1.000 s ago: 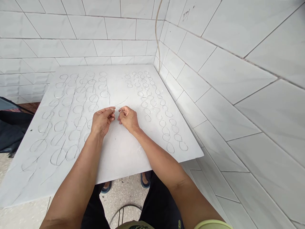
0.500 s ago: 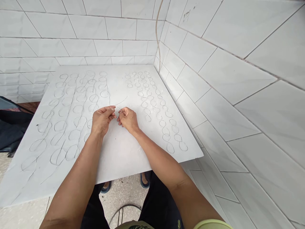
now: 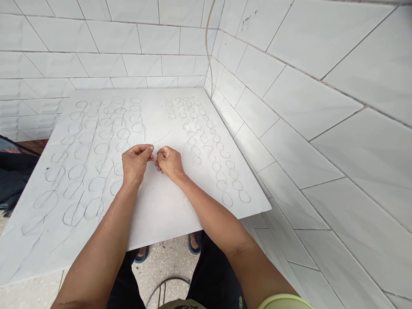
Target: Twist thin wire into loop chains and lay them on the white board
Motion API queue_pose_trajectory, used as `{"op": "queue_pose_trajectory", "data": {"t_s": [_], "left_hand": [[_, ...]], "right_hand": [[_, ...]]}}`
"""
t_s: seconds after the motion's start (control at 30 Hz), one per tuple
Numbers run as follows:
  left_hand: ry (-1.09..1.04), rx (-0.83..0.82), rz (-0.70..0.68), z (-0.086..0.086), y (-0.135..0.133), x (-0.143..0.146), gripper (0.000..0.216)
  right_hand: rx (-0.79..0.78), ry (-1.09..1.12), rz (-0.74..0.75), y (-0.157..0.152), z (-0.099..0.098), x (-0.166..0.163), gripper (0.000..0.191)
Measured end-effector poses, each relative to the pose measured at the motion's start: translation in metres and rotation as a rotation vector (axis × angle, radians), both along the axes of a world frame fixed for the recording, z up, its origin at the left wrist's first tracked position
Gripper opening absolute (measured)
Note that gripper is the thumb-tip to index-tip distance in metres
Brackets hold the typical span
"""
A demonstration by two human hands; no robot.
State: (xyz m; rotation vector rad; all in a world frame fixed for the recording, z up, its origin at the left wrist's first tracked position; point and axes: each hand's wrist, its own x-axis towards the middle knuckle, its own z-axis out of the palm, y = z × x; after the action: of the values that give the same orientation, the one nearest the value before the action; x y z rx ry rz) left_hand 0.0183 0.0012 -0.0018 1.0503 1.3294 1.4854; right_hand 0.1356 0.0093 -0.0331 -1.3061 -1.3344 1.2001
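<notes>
- Left hand point(image 3: 135, 163): thumb and forefinger pinch a thin wire point(image 3: 162, 137) near the middle of the board point(image 3: 167, 206).
- Right hand point(image 3: 169, 162): fingers curled together just beside the left fingertips; a short stretch of wire runs into them, so read as pinching it too. Exact contact hidden by the knuckles.
- Key relation: wire's free length leaves the left fingertips slantwise, away from the body and toward the right, passing beyond the right knuckles. Its long axis crosses the small gap between the hands.
- Nearer hand: left at the base of the free length; the tip lies out past the right hand.
- Around: looped wires in columns, larger loops point(image 3: 94, 149) left, smaller loops point(image 3: 220, 171) right, both apart from the right hand.
</notes>
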Motion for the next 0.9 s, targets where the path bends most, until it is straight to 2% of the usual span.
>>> {"op": "queue_pose_trajectory", "data": {"t_s": [0.9], "left_hand": [[0.102,-0.044,-0.030,0.002,0.006,-0.017,0.017]], "right_hand": [[-0.060,0.010,0.039,-0.003,-0.001,-0.006,0.004]]}}
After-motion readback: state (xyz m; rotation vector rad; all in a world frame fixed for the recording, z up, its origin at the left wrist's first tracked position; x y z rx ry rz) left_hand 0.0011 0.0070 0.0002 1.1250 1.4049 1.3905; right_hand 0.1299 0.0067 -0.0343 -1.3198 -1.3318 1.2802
